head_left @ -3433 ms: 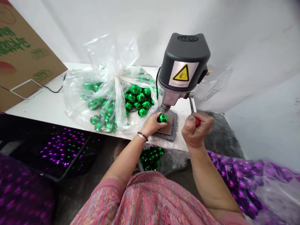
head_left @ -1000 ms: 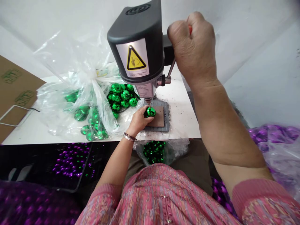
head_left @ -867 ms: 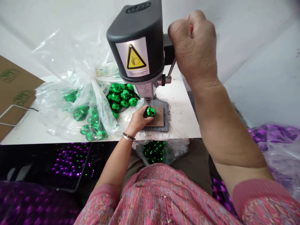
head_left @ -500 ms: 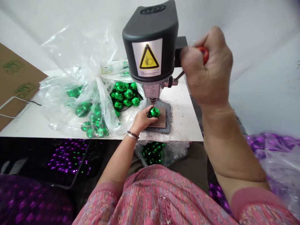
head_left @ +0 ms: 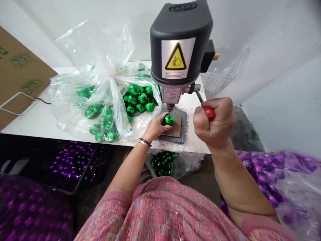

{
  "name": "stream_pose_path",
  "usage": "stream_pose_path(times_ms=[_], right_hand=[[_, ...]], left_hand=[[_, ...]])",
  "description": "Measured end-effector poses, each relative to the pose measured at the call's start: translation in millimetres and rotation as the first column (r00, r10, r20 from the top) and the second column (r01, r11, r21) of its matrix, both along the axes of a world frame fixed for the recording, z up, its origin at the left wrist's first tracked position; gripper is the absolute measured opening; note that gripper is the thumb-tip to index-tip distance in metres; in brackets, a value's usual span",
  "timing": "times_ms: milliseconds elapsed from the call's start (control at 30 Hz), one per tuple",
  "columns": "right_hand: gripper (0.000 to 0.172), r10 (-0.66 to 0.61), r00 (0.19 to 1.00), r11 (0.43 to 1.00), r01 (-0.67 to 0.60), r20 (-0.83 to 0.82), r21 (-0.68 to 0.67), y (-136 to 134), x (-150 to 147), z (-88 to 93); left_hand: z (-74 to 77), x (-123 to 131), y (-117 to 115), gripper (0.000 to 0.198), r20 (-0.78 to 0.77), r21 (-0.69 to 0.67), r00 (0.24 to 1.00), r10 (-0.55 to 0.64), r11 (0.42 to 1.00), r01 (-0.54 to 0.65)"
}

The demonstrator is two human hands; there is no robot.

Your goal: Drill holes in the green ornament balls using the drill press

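Between the thumb and fingers of my left hand (head_left: 157, 126) is a shiny green faceted ball (head_left: 169, 119). It rests on a brown board (head_left: 177, 129) on the grey base (head_left: 184, 131) of a bench drill press (head_left: 182, 43). The drill chuck (head_left: 170, 107) is right over the ball, with the bit reaching its top. My right hand (head_left: 217, 124) is wrapped round the red knob (head_left: 209, 114) of the feed lever, to the right of the machine. A warning label (head_left: 177, 58) faces me on the motor housing.
A clear plastic bag (head_left: 112, 100) of green balls lies open on the white table (head_left: 194, 139). A cardboard box (head_left: 22, 77) stands at left. In my lap is a bag of small green pieces (head_left: 163, 163). Purple balls in plastic (head_left: 265, 174) lie at right, more at lower left.
My right hand has pulled the red knob down from beside the motor housing to about table height. The chuck has come down to the ball, which my left hand keeps in place.
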State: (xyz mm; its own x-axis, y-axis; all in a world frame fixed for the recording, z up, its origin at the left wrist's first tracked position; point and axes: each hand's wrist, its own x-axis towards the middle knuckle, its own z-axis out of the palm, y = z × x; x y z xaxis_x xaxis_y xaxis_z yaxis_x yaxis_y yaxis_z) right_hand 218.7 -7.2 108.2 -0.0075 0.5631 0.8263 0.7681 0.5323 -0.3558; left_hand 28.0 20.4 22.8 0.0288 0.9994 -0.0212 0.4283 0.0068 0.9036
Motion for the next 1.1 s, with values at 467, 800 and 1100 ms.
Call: stream_pose_path(times_ms=[467,800,1100], right_hand=[[0.014,-0.019,0.999,0.948,0.028,-0.033,0.316,6.0,-10.5,-28.6],[0.016,0.038,0.956,0.995,-0.008,-0.29,0.104,15.7,-18.6,33.8],[0.017,0.038,0.923,0.999,-0.041,-0.383,0.001,22.7,-19.7,60.1]], left_hand=[[-6.5,-2.9,-0.6,0.068,-0.021,0.028,0.999,-0.024,0.999,0.025],[-2.2,-3.3,-7.7,0.063,-0.044,0.053,0.999,-0.019,0.998,0.021],[13.5,-46.3,-56.3,0.061,-0.09,0.072,0.87,-0.485,0.868,0.491]])
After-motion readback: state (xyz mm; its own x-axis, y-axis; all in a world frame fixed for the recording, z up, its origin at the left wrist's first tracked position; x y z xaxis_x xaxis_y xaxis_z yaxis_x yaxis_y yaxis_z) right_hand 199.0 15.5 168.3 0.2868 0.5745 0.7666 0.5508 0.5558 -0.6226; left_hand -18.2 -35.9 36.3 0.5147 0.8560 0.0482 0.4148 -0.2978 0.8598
